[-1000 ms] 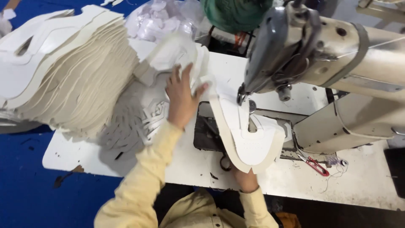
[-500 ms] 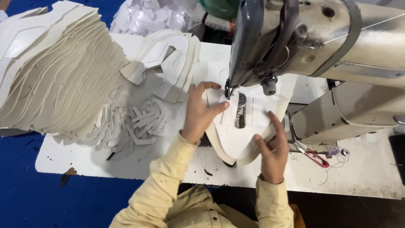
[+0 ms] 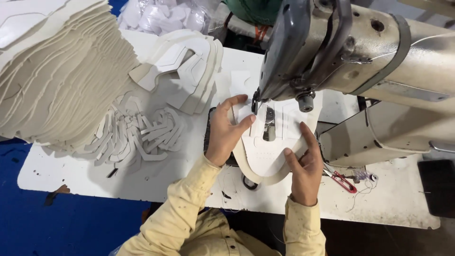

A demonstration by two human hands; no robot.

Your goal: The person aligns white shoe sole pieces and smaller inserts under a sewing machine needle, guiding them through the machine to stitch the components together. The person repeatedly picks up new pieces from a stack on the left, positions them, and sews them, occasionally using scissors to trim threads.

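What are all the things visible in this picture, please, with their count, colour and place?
sewing machine: one, grey and beige, upper right, head over the work
cut piece: one, white, flat under the machine head, between both hands
big stack of cut pieces: one, cream, upper left
small stack of cut pieces: one, white, top centre
loose strips: a heap, white, left of the hands
thread snips: one, red handles, right of the right hand
table: one, white top
floor: blue, lower left
sleeves: two, pale yellow, bottom centre
left hand: fingers pressing the piece's left edge
right hand: fingers on the piece's right edge
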